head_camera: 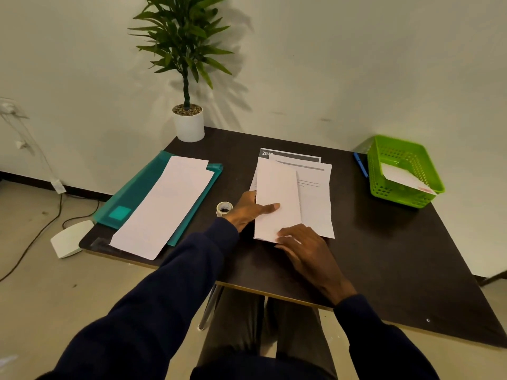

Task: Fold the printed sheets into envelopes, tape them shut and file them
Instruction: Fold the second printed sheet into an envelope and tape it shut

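A printed sheet (315, 193) lies in the middle of the dark table (384, 242), its left part folded over as a blank white flap (277, 185). My left hand (251, 207) grips the flap's left edge, thumb lying on top of it. My right hand (304, 248) presses flat on the flap's near corner. More printed sheets (290, 155) show from beneath at the far side. A small roll of tape (224, 208) stands just left of my left hand. Long folded white papers (164, 207) rest on a teal folder (142, 187) at the left.
A green plastic basket (403, 171) holding a white envelope sits at the right edge, with a blue pen (360, 164) beside it. A potted plant (189, 122) stands at the far corner. Cables and a white device (70, 238) lie on the floor at left.
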